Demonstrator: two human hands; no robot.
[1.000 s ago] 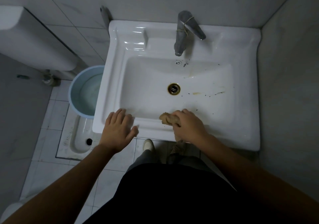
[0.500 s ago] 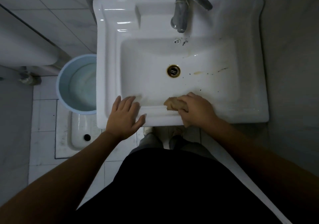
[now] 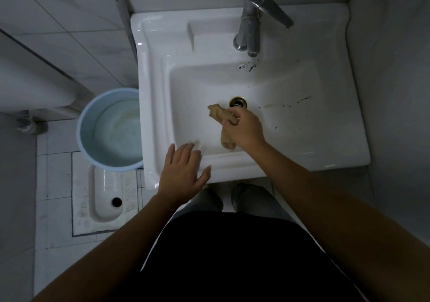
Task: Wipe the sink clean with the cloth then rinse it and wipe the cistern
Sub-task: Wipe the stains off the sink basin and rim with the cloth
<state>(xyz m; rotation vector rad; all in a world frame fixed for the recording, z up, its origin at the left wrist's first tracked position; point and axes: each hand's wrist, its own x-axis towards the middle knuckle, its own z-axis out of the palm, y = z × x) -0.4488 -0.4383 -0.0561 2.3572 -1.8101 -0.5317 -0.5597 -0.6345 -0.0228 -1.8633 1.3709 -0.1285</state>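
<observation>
A white ceramic sink (image 3: 337,139) fills the middle of the view, with yellowish streaks and dark specks right of its brass drain (image 3: 237,102). My right hand (image 3: 244,128) grips a crumpled tan cloth (image 3: 218,113) on the basin floor just in front of the drain. A tail of the cloth hangs out below my palm. My left hand (image 3: 182,173) lies flat with spread fingers on the sink's front left rim. The white cistern (image 3: 32,85) shows at the far left, partly cut off.
A grey metal tap (image 3: 253,22) stands at the back of the sink. A light blue bucket (image 3: 111,127) holding water sits on the floor left of the sink, beside a squat toilet pan (image 3: 104,197). Tiled walls close in behind and to the right.
My right hand has carried the cloth from the front edge of the basin forward to just before the drain. My left hand stays on the front left rim.
</observation>
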